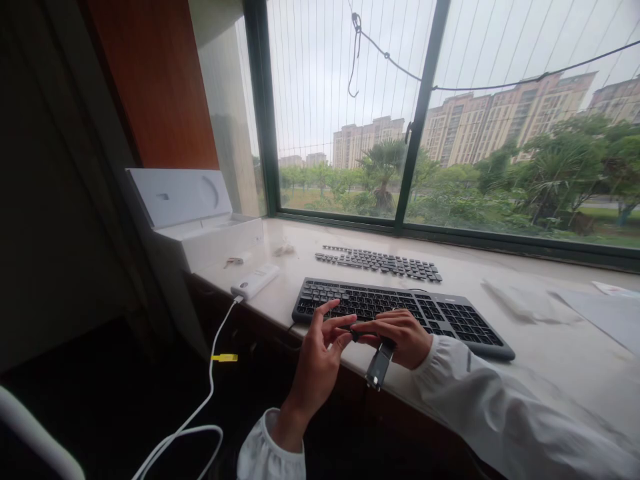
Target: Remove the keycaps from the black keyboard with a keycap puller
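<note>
My left hand [320, 357] pinches a small black piece, probably a keycap [355, 335], between thumb and fingers. My right hand [400, 333] meets it there with its fingertips. Tucked in the right palm is a dark flat hand tool [380, 363] with a metal-tipped end pointing down toward me; its exact kind is unclear. Both hands are over the near edge of a black keyboard [430, 310], many of whose key positions look bare. Behind it, loose black keycaps [385, 262] lie in rows on the tabletop.
A white device [255, 281] with a white cable [213, 373] lies at the left, the cable hanging off the edge. Beyond it stands an open white box [210, 237]. Clear plastic wrapping [520, 300] and a white sheet [600, 313] lie right. The window [345, 133] is behind.
</note>
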`<state>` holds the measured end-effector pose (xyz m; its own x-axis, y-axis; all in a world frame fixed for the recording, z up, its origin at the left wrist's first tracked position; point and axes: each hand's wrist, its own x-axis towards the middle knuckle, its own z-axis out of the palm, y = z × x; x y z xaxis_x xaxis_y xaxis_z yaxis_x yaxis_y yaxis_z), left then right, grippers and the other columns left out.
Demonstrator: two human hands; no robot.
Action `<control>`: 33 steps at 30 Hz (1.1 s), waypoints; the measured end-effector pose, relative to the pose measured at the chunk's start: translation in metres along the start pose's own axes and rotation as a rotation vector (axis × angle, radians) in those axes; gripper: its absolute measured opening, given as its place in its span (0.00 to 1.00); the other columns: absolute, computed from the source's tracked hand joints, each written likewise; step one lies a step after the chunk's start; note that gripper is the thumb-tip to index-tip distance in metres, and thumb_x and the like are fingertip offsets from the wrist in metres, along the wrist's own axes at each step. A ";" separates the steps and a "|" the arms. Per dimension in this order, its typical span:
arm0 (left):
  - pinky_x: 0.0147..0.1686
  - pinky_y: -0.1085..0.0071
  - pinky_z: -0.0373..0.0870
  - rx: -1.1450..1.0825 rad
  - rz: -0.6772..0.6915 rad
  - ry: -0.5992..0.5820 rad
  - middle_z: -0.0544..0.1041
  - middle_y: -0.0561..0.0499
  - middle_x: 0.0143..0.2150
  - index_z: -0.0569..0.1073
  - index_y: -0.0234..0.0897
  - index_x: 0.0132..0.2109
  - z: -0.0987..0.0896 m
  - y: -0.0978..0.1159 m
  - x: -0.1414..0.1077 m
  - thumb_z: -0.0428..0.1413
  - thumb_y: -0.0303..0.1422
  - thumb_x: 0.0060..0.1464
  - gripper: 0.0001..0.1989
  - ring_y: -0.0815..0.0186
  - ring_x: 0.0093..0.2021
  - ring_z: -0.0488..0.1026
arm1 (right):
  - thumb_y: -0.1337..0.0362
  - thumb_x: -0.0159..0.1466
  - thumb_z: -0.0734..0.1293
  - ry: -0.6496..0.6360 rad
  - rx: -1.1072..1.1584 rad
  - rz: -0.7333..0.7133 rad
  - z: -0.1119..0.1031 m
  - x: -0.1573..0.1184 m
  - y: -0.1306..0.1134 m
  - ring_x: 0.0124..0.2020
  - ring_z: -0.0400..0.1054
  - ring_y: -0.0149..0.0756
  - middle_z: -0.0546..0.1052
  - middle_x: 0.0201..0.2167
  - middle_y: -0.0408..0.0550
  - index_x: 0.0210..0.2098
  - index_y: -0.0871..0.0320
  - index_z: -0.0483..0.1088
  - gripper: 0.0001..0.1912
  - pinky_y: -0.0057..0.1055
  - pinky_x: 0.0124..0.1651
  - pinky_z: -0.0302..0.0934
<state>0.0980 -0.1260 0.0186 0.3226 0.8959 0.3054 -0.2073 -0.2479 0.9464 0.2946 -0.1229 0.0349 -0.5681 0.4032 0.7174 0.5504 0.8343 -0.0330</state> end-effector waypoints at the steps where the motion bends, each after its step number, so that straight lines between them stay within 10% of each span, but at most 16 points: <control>1: 0.49 0.64 0.70 -0.006 0.000 0.005 0.75 0.45 0.51 0.59 0.44 0.60 0.000 0.000 0.000 0.56 0.30 0.56 0.26 0.65 0.46 0.74 | 0.65 0.63 0.68 -0.005 0.000 0.005 0.000 0.001 -0.001 0.20 0.67 0.28 0.75 0.22 0.43 0.43 0.59 0.73 0.09 0.25 0.25 0.58; 10: 0.42 0.70 0.73 0.129 -0.018 0.035 0.79 0.47 0.40 0.76 0.37 0.43 -0.004 -0.004 -0.003 0.59 0.37 0.53 0.11 0.62 0.41 0.76 | 0.64 0.61 0.70 0.069 0.004 0.033 0.000 0.004 -0.007 0.20 0.68 0.28 0.77 0.24 0.44 0.40 0.60 0.73 0.09 0.25 0.26 0.60; 33: 0.44 0.72 0.71 0.604 0.407 -0.093 0.79 0.53 0.41 0.77 0.44 0.44 -0.025 -0.001 -0.008 0.55 0.34 0.58 0.08 0.67 0.42 0.75 | 0.61 0.63 0.68 0.049 -0.053 -0.092 0.002 0.005 -0.008 0.19 0.64 0.27 0.72 0.19 0.42 0.37 0.59 0.75 0.08 0.26 0.24 0.56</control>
<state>0.0724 -0.1237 0.0121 0.4115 0.6611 0.6274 0.2092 -0.7385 0.6410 0.2857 -0.1269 0.0372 -0.5877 0.3061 0.7489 0.5297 0.8452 0.0703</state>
